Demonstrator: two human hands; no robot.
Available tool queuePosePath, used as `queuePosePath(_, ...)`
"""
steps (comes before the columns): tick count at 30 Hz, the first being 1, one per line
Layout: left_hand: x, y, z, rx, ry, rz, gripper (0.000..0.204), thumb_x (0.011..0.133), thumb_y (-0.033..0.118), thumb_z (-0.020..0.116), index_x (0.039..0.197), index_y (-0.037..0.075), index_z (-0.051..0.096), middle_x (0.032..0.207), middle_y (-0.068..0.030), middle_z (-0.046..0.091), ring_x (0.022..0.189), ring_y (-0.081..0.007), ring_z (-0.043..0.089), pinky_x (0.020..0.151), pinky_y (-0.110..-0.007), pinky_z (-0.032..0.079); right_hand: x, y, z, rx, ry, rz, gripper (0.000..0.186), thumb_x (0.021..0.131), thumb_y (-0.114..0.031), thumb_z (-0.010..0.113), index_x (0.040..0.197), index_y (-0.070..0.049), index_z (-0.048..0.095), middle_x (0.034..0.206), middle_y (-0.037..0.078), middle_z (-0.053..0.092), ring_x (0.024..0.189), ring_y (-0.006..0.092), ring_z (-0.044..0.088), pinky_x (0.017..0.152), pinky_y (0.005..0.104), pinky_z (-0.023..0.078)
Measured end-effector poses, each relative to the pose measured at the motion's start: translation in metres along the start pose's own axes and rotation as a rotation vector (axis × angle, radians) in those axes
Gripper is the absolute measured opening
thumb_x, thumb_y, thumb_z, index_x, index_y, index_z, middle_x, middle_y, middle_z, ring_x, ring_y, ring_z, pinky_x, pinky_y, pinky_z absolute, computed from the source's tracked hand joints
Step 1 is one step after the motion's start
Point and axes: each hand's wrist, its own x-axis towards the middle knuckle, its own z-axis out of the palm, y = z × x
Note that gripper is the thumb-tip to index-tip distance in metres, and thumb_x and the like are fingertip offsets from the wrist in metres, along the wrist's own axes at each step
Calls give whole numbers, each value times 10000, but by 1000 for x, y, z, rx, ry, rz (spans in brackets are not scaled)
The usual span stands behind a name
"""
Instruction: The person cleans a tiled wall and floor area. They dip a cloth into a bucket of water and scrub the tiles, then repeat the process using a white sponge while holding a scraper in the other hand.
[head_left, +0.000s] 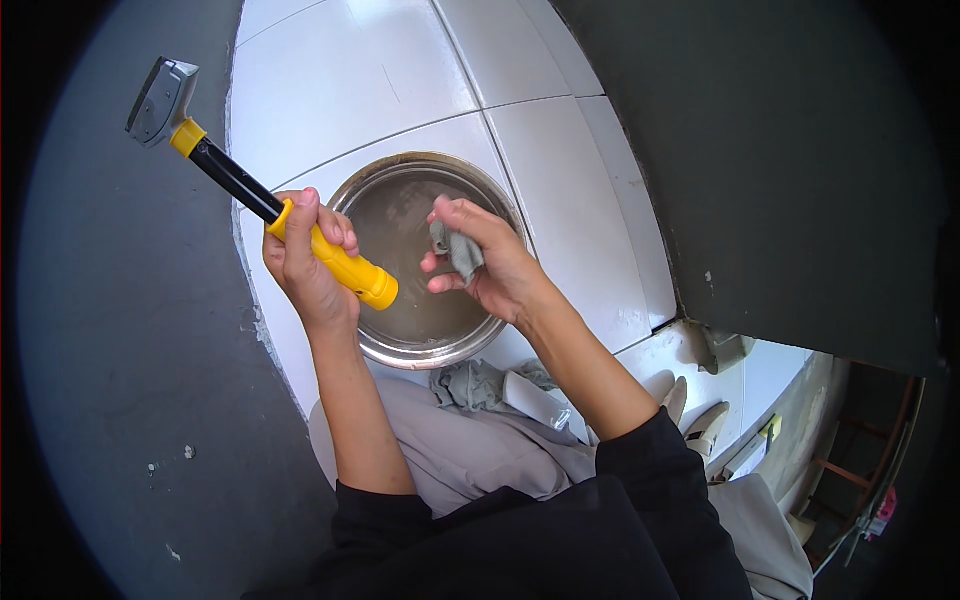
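My left hand is wrapped round the yellow grip of a long-handled scraper. Its shaft is black, and its grey metal head points up to the far left. In my right hand a small wet grey cloth is held between thumb and fingers. Both hands are above a round metal basin of cloudy, greyish water. The butt of the scraper handle hangs over the water, apart from the cloth.
White floor tiles lie under the basin, between dark grey walls on either side. By my lap are a crumpled grey cloth and a white box-like item. A wooden ladder-like frame stands at the lower right.
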Motion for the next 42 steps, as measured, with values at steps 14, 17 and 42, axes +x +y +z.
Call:
queuePosePath(14,0,0,2,19,8,3,192,868,208,659,797,120,504,531,-4,460,463,-101,480,463,-214,414,15,29,6,-782,175,-388,399,916,-413,621,691,-85,587,576,-22,503,505,36,406,461,191,304)
queuePosePath(17,-1,-1,1,21,19,2,191,867,207,660,793,122,505,530,-4,466,461,-101,484,461,-214,419,19,26,6,-438,217,-315,463,933,-456,576,635,-112,484,526,-33,418,449,51,364,413,210,260)
queuePosePath(42,-1,-5,-1,36,-15,-4,139,908,214,608,844,118,530,559,1,462,481,-79,479,461,-188,410,-5,-140,-148,-1430,894,-707,380,752,2,663,1116,-63,573,1009,137,628,939,262,615,780,379,508)
